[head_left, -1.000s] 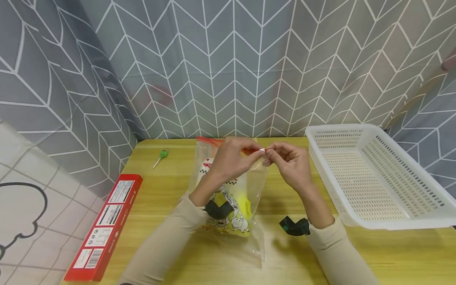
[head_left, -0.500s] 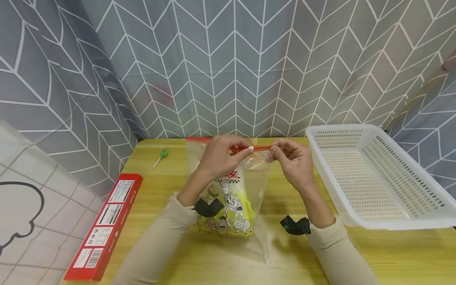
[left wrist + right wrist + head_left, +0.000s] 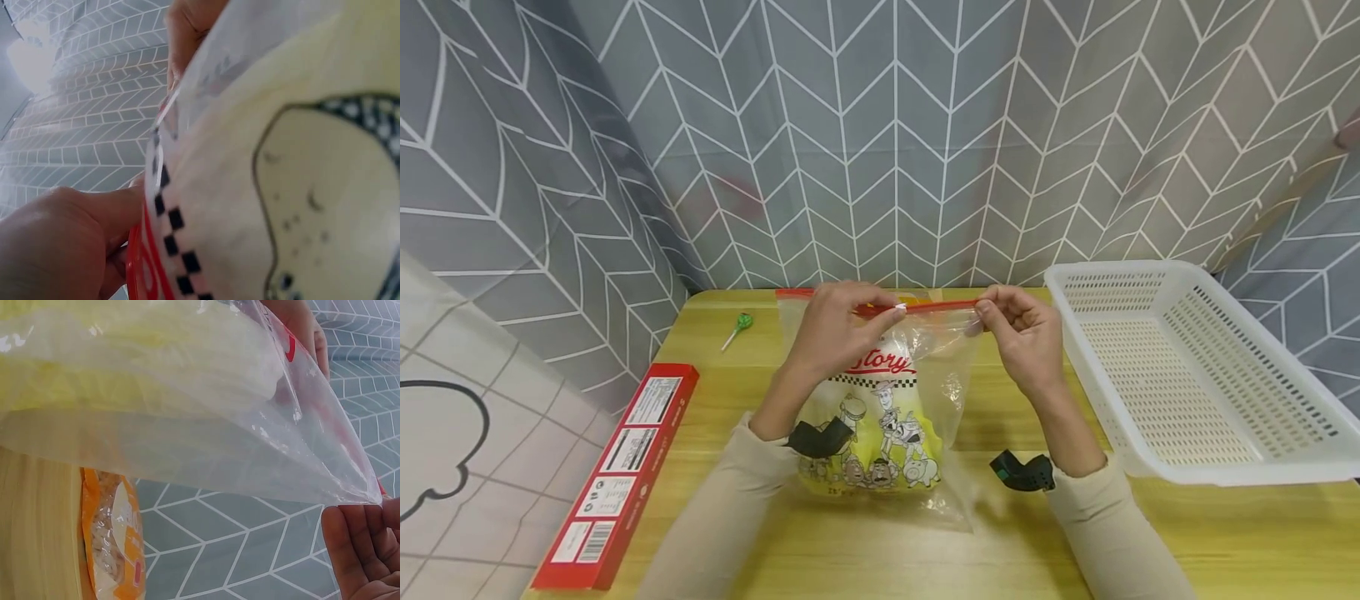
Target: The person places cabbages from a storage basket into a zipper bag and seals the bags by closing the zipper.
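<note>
A clear zip bag (image 3: 955, 383) stands tilted up from the table, with red lettering and cartoon figures showing on its front. Something soft-looking, yellow and white (image 3: 156, 369), fills its inside. Along the top runs a red zip strip (image 3: 943, 306) with a small white slider (image 3: 900, 308). My left hand (image 3: 838, 325) pinches the slider between thumb and forefinger; in the left wrist view its thumb lies against the red strip. At the strip's right end, my right hand (image 3: 1026, 342) pinches the bag's corner, pulling the strip taut. My left palm hides the strip's left part.
To the right stands a white perforated plastic basket (image 3: 1195, 375). A red box (image 3: 621, 475) lies along the table's left edge, a green lollipop (image 3: 743, 322) beyond it. Behind the bag sits an orange-and-clear packet (image 3: 115, 537) at the table's far edge, before a grey patterned curtain (image 3: 895, 150).
My left hand has drawn the slider leftward, away from my right hand, and a growing length of red strip shows between them. The bag has turned to face the camera more, its print uncovered.
</note>
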{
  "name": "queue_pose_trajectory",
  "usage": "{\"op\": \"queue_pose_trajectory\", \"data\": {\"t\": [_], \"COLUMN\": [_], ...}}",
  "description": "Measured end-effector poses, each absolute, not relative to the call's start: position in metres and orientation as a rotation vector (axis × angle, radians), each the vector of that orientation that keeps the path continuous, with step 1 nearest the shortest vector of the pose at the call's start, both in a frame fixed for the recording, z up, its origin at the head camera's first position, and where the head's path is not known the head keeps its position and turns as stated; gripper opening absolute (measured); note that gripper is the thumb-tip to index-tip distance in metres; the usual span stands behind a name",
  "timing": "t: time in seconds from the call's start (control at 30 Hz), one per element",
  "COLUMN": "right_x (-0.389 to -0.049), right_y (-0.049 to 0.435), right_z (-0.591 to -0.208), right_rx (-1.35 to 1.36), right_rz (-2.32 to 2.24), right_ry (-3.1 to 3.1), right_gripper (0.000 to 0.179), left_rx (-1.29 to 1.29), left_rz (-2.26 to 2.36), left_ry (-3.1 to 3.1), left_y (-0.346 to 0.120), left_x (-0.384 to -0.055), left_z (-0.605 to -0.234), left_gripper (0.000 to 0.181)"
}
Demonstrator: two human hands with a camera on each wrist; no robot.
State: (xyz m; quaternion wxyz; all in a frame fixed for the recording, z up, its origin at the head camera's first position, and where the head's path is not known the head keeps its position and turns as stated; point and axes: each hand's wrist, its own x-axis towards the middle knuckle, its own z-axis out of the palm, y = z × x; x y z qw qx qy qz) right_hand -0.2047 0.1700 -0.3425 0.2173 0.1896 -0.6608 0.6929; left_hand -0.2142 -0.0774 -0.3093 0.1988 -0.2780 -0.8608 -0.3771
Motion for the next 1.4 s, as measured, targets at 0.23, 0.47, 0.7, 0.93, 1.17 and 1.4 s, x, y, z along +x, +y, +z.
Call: {"op": "queue_pose_trajectory", "data": {"t": [0.23,0.47,0.7,0.93,1.17,1.4], "right_x": [-0.205,-0.206,-0.207,-0.209,-0.209,-0.211], "right_y": [0.171,0.171,0.178,0.175,0.173,0.176], "right_z": [-0.344,-0.344,-0.345,-0.344,-0.345,-0.347], "right_rx": [0.512,0.513,0.614,0.540,0.415,0.383], "right_rz": [1.979,1.979,1.981,1.955,1.882,1.794], "right_ry": [-1.824,-1.835,-1.883,-1.971,-2.036,-2.064], "right_gripper": [0.014,0.015,0.016,0.017,0.018,0.018], "left_rx": [-0.690,-0.631,-0.607,-0.636,-0.646,-0.653], "left_rz": [-0.973,-0.960,-0.983,-0.999,-0.969,-0.952], "left_ry": [-2.407,-2.395,-2.363,-2.350,-2.365,-2.367], "left_y": [-0.086,-0.091,-0.090,-0.087,-0.088,-0.091], "left_x": [-0.209,-0.203,-0.205,-0.208,-0.210,-0.210], "left_z": [-0.313,-0.316,-0.320,-0.323,-0.325,-0.325], "left_gripper": [0.015,0.016,0.015,0.013,0.014,0.013]}}
